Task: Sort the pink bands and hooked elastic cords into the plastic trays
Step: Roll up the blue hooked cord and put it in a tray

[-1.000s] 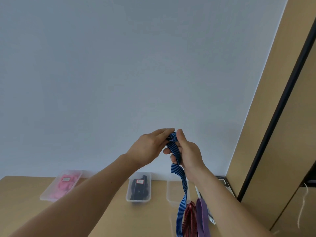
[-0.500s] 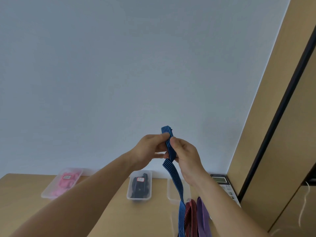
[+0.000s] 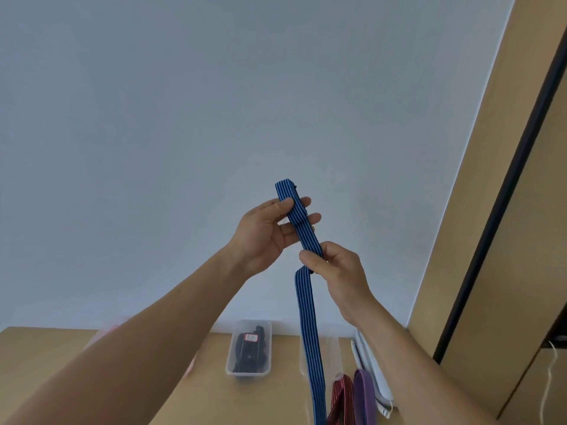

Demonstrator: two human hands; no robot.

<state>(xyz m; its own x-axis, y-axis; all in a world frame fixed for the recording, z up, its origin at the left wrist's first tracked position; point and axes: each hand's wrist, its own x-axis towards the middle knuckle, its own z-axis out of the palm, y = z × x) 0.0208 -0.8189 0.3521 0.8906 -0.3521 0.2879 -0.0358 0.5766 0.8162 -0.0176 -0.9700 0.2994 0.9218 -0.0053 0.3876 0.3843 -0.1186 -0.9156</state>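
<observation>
Both hands are raised well above the table [image 3: 46,342], apart from each other but joined by the blue striped cord [image 3: 309,332]. The left hand [image 3: 267,231] pins the doubled-over top end between thumb and outstretched fingers. The right hand [image 3: 339,271] pinches the strap just below, fingers curled round it, and the rest hangs down past the trays. The main risk is the elastic: if either pinch slackens while the strap is under tension, the end could snap back, and any hook on it might strike a finger. The fold could also spring open, so the cord would go into a tray as a loose tangle. The dangling tail may drag across the red cord [image 3: 340,397] and the purple cord [image 3: 363,391] and snag them. A small dark bit at the top end may be a hook, but it is too small to tell. The cord's lower end is cut off by the frame edge. The left forearm hides almost all of the pink tray [image 3: 106,331]. The contents of the dark-filled tray [image 3: 248,372] are indistinct, and the cord partly covers the clear tray [image 3: 329,351].
</observation>
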